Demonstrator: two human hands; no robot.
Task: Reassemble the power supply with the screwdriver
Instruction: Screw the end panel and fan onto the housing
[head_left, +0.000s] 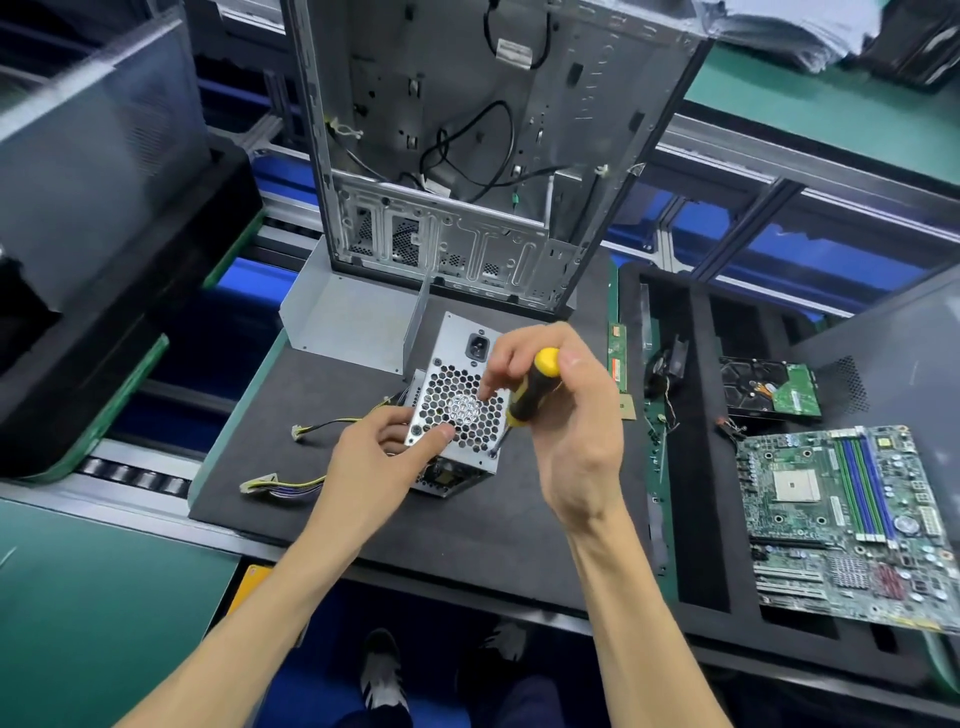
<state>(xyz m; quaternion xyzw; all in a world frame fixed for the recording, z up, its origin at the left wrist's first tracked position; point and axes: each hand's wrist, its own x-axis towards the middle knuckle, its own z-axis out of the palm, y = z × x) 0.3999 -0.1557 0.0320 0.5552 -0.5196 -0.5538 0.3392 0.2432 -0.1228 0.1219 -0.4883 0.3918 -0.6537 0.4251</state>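
1. Screwdriver (531, 387) sits in right hand (566, 415), fingers wrapped round it, tip at power supply (457, 410) corner.
2. Left hand (382, 457) pinches its near-left edge, mid-bench (332, 395), cables (291, 480) trailing left.

Black foam mat (311, 519) on green bench (78, 597); roller conveyor (135, 475) at left, blue floor (831, 260) below.

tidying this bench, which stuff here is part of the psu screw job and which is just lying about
In use:
power supply, steadied by the left hand
screwdriver, gripped by the right hand, tip at the near corner

Lying about:
motherboard
hard drive
open computer case
loose metal cover
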